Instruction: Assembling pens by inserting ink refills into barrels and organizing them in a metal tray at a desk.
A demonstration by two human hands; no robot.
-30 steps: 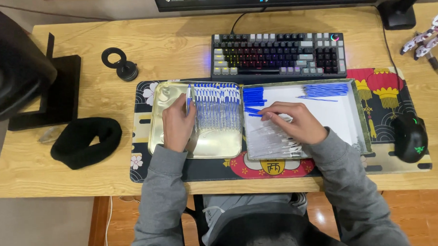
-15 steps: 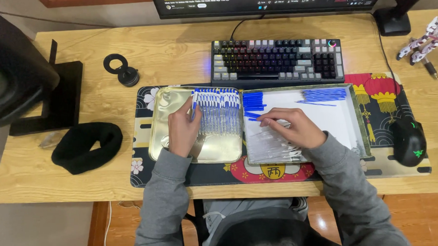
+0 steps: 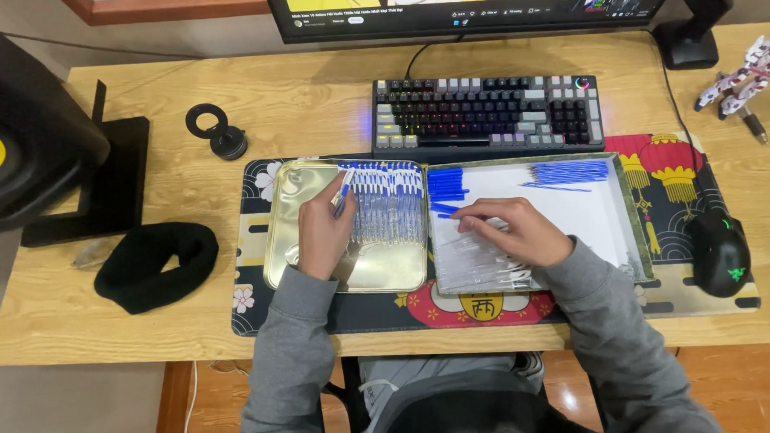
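— Gold metal, that tray [image 3: 294, 245] on the left of the desk mat [image 3: 252, 311]?
— Yes, shiny and shallow. A row of blue-capped pens [image 3: 389, 203] lies across its far right part.
— What is the left hand [image 3: 321, 231] doing?
— It rests over the tray, fingers pinched together on one pen [image 3: 343, 192], held just at the left end of that row.
— And the right hand [image 3: 513, 229]?
— It lies in the white box [image 3: 624, 208] just right of the tray, fingers spread a little and laid flat on a heap of clear pen barrels [image 3: 480, 264] at the near left corner. Whether it grips one, I cannot tell.
— Anything else in the box?
— Blue caps [image 3: 445, 182] at the far left, thin blue refills [image 3: 567, 172] at the far right.
— Around it?
— A keyboard [image 3: 486, 112] beyond, a black mouse [image 3: 719, 252] at the right.
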